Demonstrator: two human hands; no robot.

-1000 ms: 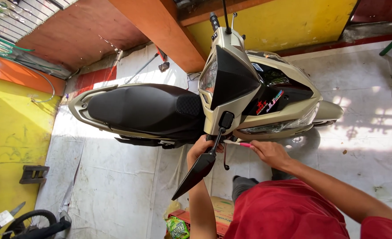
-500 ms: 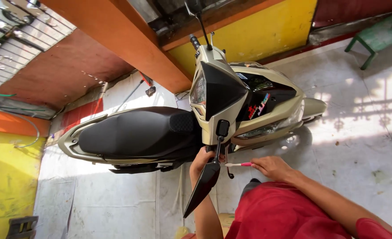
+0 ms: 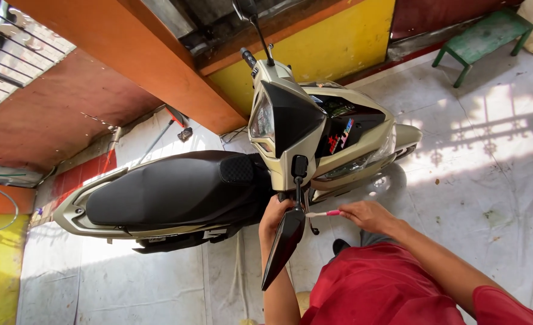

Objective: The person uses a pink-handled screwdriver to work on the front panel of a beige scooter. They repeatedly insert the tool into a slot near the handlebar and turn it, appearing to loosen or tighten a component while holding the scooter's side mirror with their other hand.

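A beige-and-black motor scooter (image 3: 218, 186) stands on a pale tiled floor (image 3: 489, 180), its black padded seat (image 3: 170, 188) at left. The left hand (image 3: 274, 215) is wrapped around the scooter's near handlebar grip, beside a black rear-view mirror (image 3: 283, 244). The right hand (image 3: 368, 215) pinches a slim pink-handled tool (image 3: 323, 213), its tip pointing at the mirror stem. A green wooden stool (image 3: 483, 37) stands far right.
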